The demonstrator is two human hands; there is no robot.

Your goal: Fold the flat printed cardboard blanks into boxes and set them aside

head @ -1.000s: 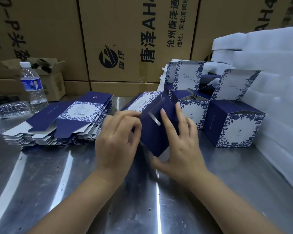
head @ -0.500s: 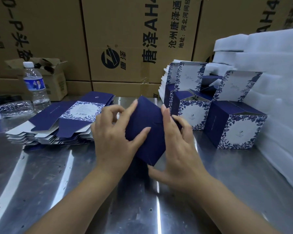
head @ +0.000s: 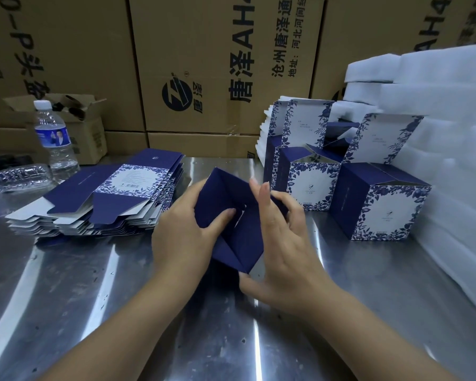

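Between my hands, above the steel table, is a dark blue box with its folded bottom flaps facing me. My left hand grips its left side, thumb pressing a flap at the centre. My right hand holds the right side, fingers curled over the far edge and thumb under the near corner. A stack of flat blue-and-white floral blanks lies to the left. Several folded boxes with open lids stand at the right.
A water bottle stands at the back left beside a crushed clear bottle and a small open carton. Large brown cartons wall the back. White foam sheets pile along the right side.
The box was turned so that its bottom faces me, and the flaps went from loose to folded in. My left thumb now presses on the middle of the bottom.
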